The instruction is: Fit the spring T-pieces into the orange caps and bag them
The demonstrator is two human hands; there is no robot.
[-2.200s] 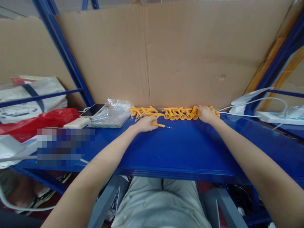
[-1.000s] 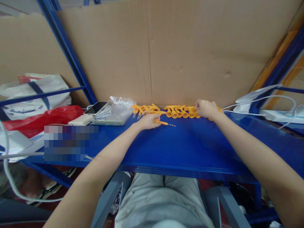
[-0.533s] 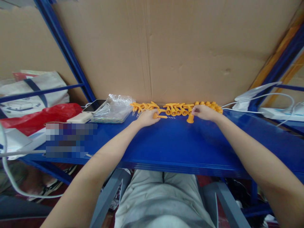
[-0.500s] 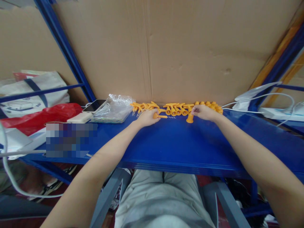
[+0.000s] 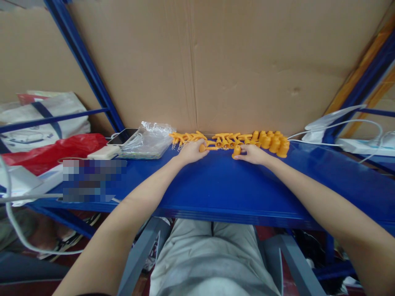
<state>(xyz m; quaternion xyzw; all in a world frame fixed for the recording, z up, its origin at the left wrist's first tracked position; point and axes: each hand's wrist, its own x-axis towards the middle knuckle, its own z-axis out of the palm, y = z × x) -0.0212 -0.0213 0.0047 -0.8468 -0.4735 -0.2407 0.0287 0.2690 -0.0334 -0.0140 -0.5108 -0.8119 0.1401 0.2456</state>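
My left hand is closed around an orange plastic part whose thin ridged stem points right. Just right of it, the fingers of my right hand pinch an orange bell-shaped plastic cap, wide end down, at the table surface. A small gap separates the stem's tip from the cap. Behind my hands runs a row of orange branched pieces with open cone ends. Further left lie orange branched pieces with metal springs. Orange caps stand grouped to the right.
The blue table backs onto a cardboard wall. On the left are a clear plastic bag, a phone, a white power bank and a red bag. White cables lie at right.
My right hand has moved left with the orange cap, closer to the stem held in my left hand, uncovering the grouped caps at right. My left hand has barely moved.
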